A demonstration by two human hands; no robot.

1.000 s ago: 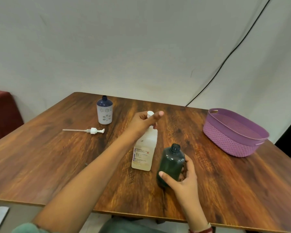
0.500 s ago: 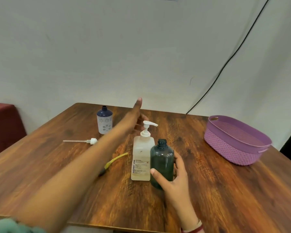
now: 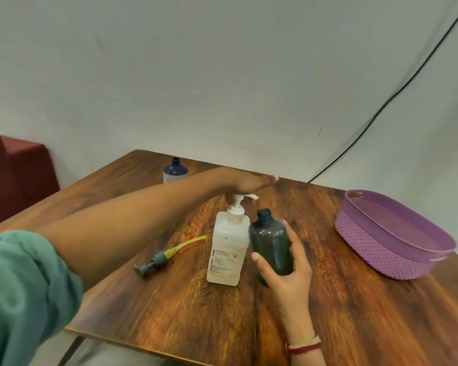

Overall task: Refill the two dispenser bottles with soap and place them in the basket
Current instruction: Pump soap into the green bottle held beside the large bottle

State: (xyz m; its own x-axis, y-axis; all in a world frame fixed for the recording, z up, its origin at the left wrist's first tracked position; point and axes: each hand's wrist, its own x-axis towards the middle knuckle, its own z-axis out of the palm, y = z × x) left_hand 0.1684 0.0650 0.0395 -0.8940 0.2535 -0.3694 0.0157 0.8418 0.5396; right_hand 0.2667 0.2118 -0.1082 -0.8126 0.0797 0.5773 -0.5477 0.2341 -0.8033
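- My right fingers [image 3: 292, 240] and thumb wrap the dark bottle [image 3: 271, 241]. It stands upright against the right side of the soap bottle [image 3: 228, 249], and my right hand [image 3: 288, 276] hides its base.
- My left hand [image 3: 249, 182] lies over the pump head [image 3: 245, 198]. I cannot tell whether its fingers curl round it.
- The spout points right, toward the dark bottle's open neck [image 3: 264, 213], which sits just beside and below the tip. I judge the neck must come squarely under it before I press.
- The basket [image 3: 397, 220] lies well to the right, nearer my right hand.
- The blue bottle [image 3: 175, 171], uncapped, stands far back behind my left forearm.
- A loose pump [image 3: 159, 260] lies left of the soap bottle.
- Around us are a wooden table [image 3: 354, 313], a pale wall and a black cable [image 3: 381, 107].
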